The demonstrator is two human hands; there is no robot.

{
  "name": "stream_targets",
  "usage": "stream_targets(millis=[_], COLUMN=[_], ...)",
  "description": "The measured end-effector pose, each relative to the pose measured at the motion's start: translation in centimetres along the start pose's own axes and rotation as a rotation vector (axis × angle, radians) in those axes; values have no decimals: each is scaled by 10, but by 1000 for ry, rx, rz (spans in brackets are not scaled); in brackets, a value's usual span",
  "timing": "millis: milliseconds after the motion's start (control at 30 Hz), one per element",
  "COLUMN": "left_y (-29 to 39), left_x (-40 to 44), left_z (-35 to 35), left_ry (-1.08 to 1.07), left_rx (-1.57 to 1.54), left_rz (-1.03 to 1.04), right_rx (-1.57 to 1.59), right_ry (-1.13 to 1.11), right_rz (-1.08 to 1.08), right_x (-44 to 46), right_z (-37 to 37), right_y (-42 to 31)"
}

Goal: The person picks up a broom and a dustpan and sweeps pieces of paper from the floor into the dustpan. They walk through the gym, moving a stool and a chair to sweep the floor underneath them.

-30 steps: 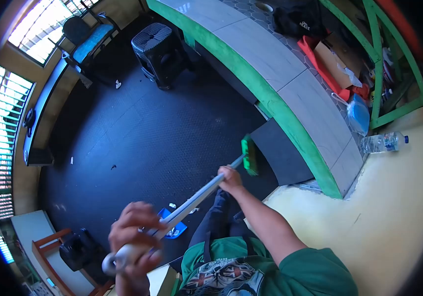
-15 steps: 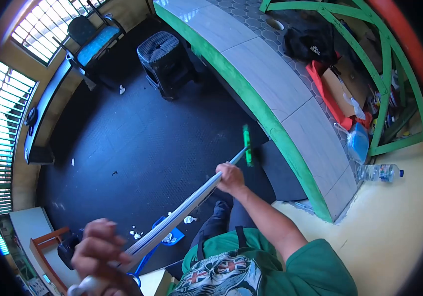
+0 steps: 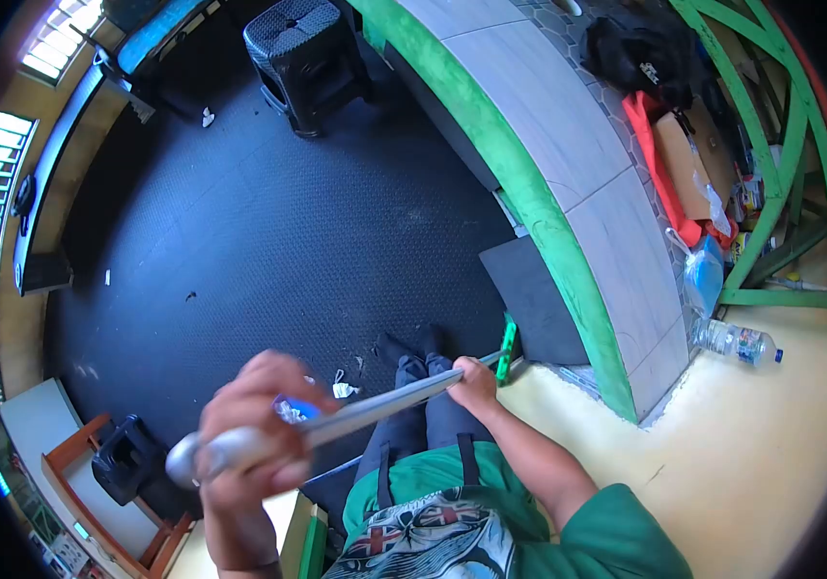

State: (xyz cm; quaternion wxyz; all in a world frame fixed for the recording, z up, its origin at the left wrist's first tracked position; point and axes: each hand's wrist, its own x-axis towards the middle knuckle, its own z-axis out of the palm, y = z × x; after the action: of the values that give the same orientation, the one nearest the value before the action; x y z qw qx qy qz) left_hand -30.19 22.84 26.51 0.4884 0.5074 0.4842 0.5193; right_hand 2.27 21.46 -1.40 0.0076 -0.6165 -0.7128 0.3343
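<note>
A broom [image 3: 386,404] with a long grey handle and a narrow green head [image 3: 507,347] runs slantwise across my body. My left hand [image 3: 261,425], somewhat blurred, is wrapped round the handle near its rounded top end. Further down, the fingers of my right hand [image 3: 474,384] close round the handle, not far from the head. The head is beside the corner of a dark mat, near the pale floor edge. Partly hidden behind my left hand is a blue dustpan [image 3: 299,409] with white scraps in it. Crumpled white litter [image 3: 344,389] lies on the black floor beside it.
A black stool [image 3: 302,58] stands on the black floor [image 3: 288,222]. To the right runs a green-edged tiled ledge [image 3: 568,183]. A plastic bottle [image 3: 737,342] lies beside the ledge, near a green metal frame [image 3: 790,164]. Small scraps dot the floor.
The broom head has come nearer to me, from the black floor to the mat's near corner. My left hand has moved rightward and up with the handle's end. The view has tilted down.
</note>
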Motion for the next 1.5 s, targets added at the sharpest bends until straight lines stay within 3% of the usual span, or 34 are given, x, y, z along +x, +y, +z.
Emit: stream_targets(millis=[67,167,300,500,600,700,733,833,933,1000,1033,1167,1233,1400,1500], left_y=[-43,-65,-47,20,63,106,119,146,128,104,85,2,-1,46,95], left_x=[19,42,41,-20,-49,-79,-88,-99,-93,-69,-59,-33,-29,-49,-52], left_z=[5,-3,-47,-80,-82,-91,-84,-70,-65,-29,-19,0,3,0,3], left_ry=[-156,-103,9,124,132,-9,70,170,89,372,400,180,207,607,415], left_rx=[-51,-123,-28,226,373,499,501,553,403,426,388,158,275,469,533], left_rz=[-72,-74,-124,-31,66,148,178,277,278,131,78,-95,-96,-64,-60], right_rx=[-27,63,143,224,308,303,283,249,109,46,20,-4,28,147,250], right_ry=[121,295,409,278,115,-67,-117,-97,11,41,51,148,142,21,-112], right_rz=[77,116,-58,-338,-381,-451,-490,-549,-532,-497,-484,-428,-530,-656,-697], right_x=[18,66,126,160,148,118,107,87,95,110,122,186,209,185,152], right_z=[28,60,74,73,87,78,66,17,-15,-31,-35,-10,12,56,73], right_y=[34,27,-21,-119,-174,-213,-220,-220,-177,-137,-116,-42,-45,-136,-186])
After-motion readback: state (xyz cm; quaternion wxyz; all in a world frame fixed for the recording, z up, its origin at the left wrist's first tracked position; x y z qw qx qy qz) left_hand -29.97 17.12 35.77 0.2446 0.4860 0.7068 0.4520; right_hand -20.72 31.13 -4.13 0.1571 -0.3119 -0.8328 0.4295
